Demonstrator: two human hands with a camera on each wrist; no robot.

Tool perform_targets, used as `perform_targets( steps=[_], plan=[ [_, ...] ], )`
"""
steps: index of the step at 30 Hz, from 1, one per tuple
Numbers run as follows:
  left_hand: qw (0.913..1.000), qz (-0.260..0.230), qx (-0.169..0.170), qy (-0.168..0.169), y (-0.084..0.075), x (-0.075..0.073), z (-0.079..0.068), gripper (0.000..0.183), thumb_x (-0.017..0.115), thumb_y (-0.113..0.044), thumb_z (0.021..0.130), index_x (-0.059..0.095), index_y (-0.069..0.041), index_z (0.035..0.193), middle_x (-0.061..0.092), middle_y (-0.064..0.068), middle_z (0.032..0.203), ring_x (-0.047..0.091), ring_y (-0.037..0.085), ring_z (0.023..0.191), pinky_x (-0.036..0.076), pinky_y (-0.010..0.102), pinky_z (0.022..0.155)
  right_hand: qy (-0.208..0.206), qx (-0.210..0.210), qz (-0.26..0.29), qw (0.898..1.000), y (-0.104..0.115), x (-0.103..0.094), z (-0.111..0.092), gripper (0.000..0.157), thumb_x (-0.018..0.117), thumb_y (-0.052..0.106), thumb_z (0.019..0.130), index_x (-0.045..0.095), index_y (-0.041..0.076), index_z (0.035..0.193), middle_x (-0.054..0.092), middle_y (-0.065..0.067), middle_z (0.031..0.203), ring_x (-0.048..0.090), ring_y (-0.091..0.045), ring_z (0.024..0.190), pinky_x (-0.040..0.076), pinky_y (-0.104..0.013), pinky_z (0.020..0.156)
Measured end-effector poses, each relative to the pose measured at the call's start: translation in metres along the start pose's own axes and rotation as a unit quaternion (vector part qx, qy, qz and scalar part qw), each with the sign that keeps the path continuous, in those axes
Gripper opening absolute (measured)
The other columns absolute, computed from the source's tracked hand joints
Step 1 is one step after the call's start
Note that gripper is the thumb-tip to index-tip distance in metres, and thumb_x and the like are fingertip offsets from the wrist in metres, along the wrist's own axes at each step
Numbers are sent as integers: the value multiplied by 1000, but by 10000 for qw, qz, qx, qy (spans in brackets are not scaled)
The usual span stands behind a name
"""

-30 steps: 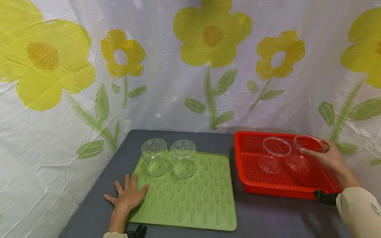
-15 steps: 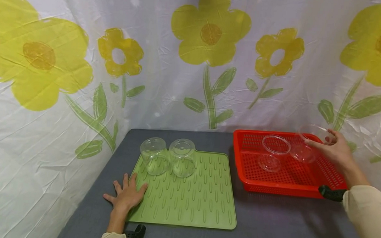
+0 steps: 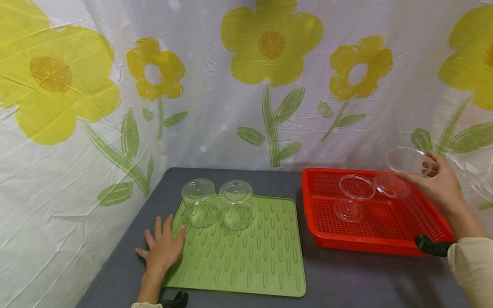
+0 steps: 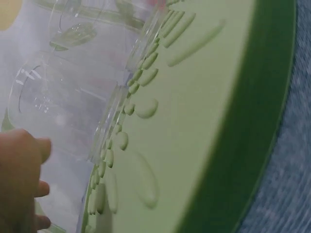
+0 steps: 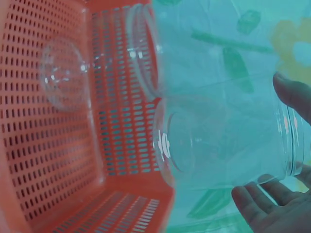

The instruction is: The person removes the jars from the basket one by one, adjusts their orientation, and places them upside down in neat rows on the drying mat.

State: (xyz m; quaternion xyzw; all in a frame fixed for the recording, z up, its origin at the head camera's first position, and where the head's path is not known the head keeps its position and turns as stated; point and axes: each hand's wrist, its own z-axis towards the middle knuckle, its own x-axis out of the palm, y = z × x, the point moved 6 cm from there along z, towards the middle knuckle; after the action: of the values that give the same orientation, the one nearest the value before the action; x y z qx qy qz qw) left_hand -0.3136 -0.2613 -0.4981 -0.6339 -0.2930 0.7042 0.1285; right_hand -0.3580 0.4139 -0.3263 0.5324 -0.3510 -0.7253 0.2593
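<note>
Holding a clear jar (image 5: pixel 228 141) above the red basket (image 3: pixel 362 244), right hand (image 3: pixel 445 183) gripping it, left hand (image 3: pixel 163 249) spread-fingered by the green mat (image 3: pixel 246 264) left of basket, where two jars (image 3: pixel 236 208) already stand; seemingly half done, another jar (image 3: pixel 354 199) left inside basket.
</note>
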Motion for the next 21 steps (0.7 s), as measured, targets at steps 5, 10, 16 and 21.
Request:
perform_targets(
  steps=[5,10,16,21],
  plan=[
    [9957,-260,397,-795,-14,-13,-6,70,40,-57,105,29,-14,160,10,23,170,0,60,152,-3,90,104,-17,-137,6,9999,12,-2,1,102,75,41,92,11,13,165,29,-34,160,37,-39,126,36,-7,70],
    [9852,-559,717,-1452,-31,-26,-10,62,46,-51,106,41,-12,154,25,22,166,14,55,152,9,85,109,46,-215,99,9997,24,-2,-2,100,76,40,91,11,23,166,29,-31,161,38,-36,125,36,-7,70],
    [9613,-1016,1151,-2289,-49,-40,-15,51,56,-37,104,53,-7,145,49,20,150,40,47,140,29,72,106,283,-309,200,9989,46,4,-6,99,76,40,91,11,29,165,27,-26,165,34,-39,133,37,-7,74],
    [9471,-1325,1516,-2500,-67,-47,-17,45,59,-32,103,58,-4,139,56,22,142,45,48,134,32,71,102,503,-471,189,9974,67,14,-11,98,75,39,92,11,33,165,27,-23,166,39,-31,133,38,-16,83]
  ],
)
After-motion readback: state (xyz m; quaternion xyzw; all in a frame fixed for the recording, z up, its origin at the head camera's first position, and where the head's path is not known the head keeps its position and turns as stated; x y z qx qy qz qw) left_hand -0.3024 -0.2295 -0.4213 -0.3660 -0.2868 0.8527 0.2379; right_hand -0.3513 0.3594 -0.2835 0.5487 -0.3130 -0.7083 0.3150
